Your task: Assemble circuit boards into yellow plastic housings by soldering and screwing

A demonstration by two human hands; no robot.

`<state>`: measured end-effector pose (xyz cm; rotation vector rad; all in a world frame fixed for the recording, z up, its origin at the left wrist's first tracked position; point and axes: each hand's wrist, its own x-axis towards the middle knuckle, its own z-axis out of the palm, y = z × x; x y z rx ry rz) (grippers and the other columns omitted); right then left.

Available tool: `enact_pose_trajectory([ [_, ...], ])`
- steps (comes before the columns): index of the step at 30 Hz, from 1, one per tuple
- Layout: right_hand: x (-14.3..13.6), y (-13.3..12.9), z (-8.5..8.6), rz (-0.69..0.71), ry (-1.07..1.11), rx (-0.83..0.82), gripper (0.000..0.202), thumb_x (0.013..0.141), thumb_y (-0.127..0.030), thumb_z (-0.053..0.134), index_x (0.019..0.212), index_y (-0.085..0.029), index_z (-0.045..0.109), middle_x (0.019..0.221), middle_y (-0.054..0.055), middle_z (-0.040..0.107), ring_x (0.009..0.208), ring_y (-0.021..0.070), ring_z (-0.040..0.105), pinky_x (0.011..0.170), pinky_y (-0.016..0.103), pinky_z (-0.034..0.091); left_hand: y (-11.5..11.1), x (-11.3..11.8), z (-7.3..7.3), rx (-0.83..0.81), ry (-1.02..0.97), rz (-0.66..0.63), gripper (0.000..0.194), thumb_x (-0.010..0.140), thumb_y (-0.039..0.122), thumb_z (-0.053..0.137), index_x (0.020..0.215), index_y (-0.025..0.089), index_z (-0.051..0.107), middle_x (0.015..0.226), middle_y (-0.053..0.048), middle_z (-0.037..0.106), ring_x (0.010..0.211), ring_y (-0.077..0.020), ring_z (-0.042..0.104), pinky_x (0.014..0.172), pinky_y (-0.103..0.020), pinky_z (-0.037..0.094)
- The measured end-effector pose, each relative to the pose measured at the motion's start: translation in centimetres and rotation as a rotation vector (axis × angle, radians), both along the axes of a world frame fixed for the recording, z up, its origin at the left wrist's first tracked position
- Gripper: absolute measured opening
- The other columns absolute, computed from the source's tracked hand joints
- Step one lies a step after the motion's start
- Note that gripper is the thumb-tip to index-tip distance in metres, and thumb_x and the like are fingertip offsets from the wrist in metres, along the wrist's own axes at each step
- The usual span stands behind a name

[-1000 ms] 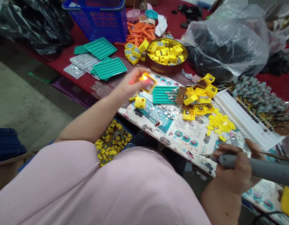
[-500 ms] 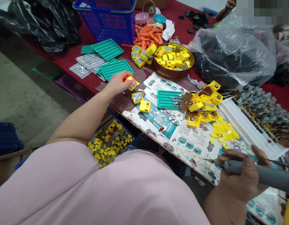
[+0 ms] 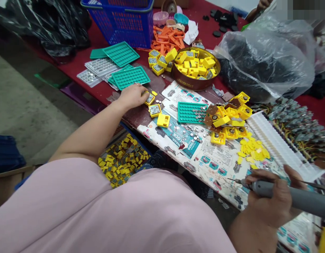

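Observation:
My left hand [image 3: 133, 96] is closed at the left side of a small yellow plastic case [image 3: 150, 98] with a grey face, which rests on the table; some fingertips are hidden. Two more yellow cases [image 3: 155, 110] lie just in front of it, beside a few silver button cells [image 3: 158, 101]. My right hand [image 3: 270, 202] is wrapped around a grey electric screwdriver [image 3: 267, 189], its thin bit pointing left above the printed cardboard. A thin dark metal tool [image 3: 316, 185] also sticks out of this hand; its kind I cannot make out.
A round tin [image 3: 188, 83] holds yellow cases. A green tray [image 3: 191, 112] with button cells lies near piled open cases [image 3: 228, 119] and yellow lids [image 3: 253, 149]. Behind stand a blue basket [image 3: 122, 28] and a clear bag [image 3: 267, 63]. Wired parts [image 3: 304, 116] lie right.
The red glow at my left fingertips is gone. The yellow case there has shifted slightly toward the two other cases, with my hand beside it. My right hand has stayed in place.

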<state>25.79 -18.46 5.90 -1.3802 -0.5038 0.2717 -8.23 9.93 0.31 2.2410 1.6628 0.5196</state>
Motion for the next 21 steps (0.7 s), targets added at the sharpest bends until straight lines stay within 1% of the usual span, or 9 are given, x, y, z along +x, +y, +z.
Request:
enact_pose_trajectory([
  [3, 0.1, -0.1, 0.0, 0.009, 0.006, -0.011, 0.039, 0.052, -0.027, 0.069, 0.090, -0.033, 0.074, 0.058, 0.001, 0.071, 0.036, 0.0190, 0.050, 0.040, 0.036, 0.039, 0.1, -0.3, 0.4, -0.038, 0.106, -0.014, 0.033, 0.094, 0.037, 0.053, 0.107, 0.013, 0.071, 0.114, -0.012, 0.069, 0.105, -0.0263, 0.053, 0.098, -0.044, 0.040],
  [6, 0.4, -0.2, -0.2, 0.022, -0.004, -0.021, 0.040, 0.054, -0.027, 0.069, 0.093, -0.033, 0.073, 0.060, 0.000, 0.071, 0.037, 0.0184, 0.051, 0.040, 0.034, 0.040, 0.4, -0.7, 0.7, -0.063, 0.151, -0.063, 0.041, 0.095, 0.037, 0.050, 0.126, 0.013, 0.065, 0.128, -0.012, 0.066, 0.115, -0.0272, 0.054, 0.104, -0.045, 0.040],
  [8, 0.6, -0.3, -0.4, 0.019, -0.023, 0.000, 0.040, 0.057, -0.027, 0.068, 0.096, -0.032, 0.072, 0.060, -0.001, 0.071, 0.037, 0.0174, 0.051, 0.039, 0.032, 0.040, 0.6, -1.1, 0.8, -0.091, 0.156, -0.156, 0.053, 0.093, 0.039, 0.054, 0.138, 0.013, 0.056, 0.141, -0.012, 0.060, 0.123, -0.0267, 0.053, 0.110, -0.045, 0.039],
  [10, 0.7, -0.4, -0.7, 0.015, -0.041, 0.039, 0.040, 0.060, -0.029, 0.068, 0.100, -0.030, 0.068, 0.059, -0.002, 0.070, 0.036, 0.0159, 0.050, 0.038, 0.029, 0.039, 0.6, -1.4, 0.6, -0.126, 0.148, -0.281, 0.072, 0.086, 0.055, 0.060, 0.142, 0.010, 0.052, 0.148, -0.014, 0.054, 0.129, -0.0282, 0.050, 0.114, -0.045, 0.037],
  [12, 0.8, -0.5, -1.0, 0.025, -0.061, 0.063, 0.042, 0.064, -0.034, 0.069, 0.106, -0.028, 0.063, 0.056, -0.004, 0.068, 0.036, 0.0143, 0.049, 0.037, 0.026, 0.039, 0.4, -1.5, 0.6, -0.145, 0.143, -0.381, 0.103, 0.072, 0.084, 0.056, 0.140, 0.006, 0.054, 0.151, -0.019, 0.049, 0.132, -0.0335, 0.049, 0.115, -0.048, 0.036],
  [14, 1.1, -0.8, -1.4, 0.025, -0.131, 0.076, 0.043, 0.069, -0.040, 0.069, 0.109, -0.027, 0.061, 0.055, -0.006, 0.065, 0.037, 0.0126, 0.050, 0.039, 0.024, 0.040, 0.0, -1.3, 0.9, -0.133, 0.169, -0.387, 0.120, 0.066, 0.101, 0.034, 0.142, 0.010, 0.052, 0.149, -0.016, 0.052, 0.132, -0.0361, 0.048, 0.116, -0.054, 0.033],
  [15, 1.3, -0.9, -1.6, 0.048, -0.163, 0.062, 0.043, 0.071, -0.042, 0.070, 0.110, -0.026, 0.061, 0.055, -0.007, 0.063, 0.039, 0.0123, 0.051, 0.041, 0.024, 0.042, -0.3, -1.1, 1.3, -0.096, 0.184, -0.312, 0.123, 0.061, 0.105, 0.026, 0.139, 0.014, 0.056, 0.143, -0.012, 0.057, 0.130, -0.0375, 0.050, 0.115, -0.057, 0.032],
  [18, 1.8, -1.6, -2.1, 0.122, -0.234, 0.079, 0.041, 0.078, -0.045, 0.070, 0.114, -0.026, 0.061, 0.054, -0.008, 0.061, 0.044, 0.0126, 0.056, 0.049, 0.026, 0.049, -1.9, 0.3, 3.7, 0.052, 0.142, -0.126, 0.109, 0.071, 0.101, 0.026, 0.142, 0.023, 0.056, 0.147, -0.005, 0.054, 0.136, -0.0421, 0.045, 0.114, -0.057, 0.033],
  [21, 2.2, -2.1, -2.4, 0.154, -0.248, 0.109, 0.040, 0.082, -0.048, 0.070, 0.117, -0.030, 0.061, 0.055, -0.008, 0.060, 0.050, 0.0140, 0.060, 0.061, 0.032, 0.058, -4.8, 3.4, 5.9, 0.223, 0.016, -0.185, 0.091, 0.076, 0.093, 0.041, 0.143, 0.033, 0.053, 0.146, 0.002, 0.054, 0.134, -0.0348, 0.048, 0.114, -0.049, 0.036],
])
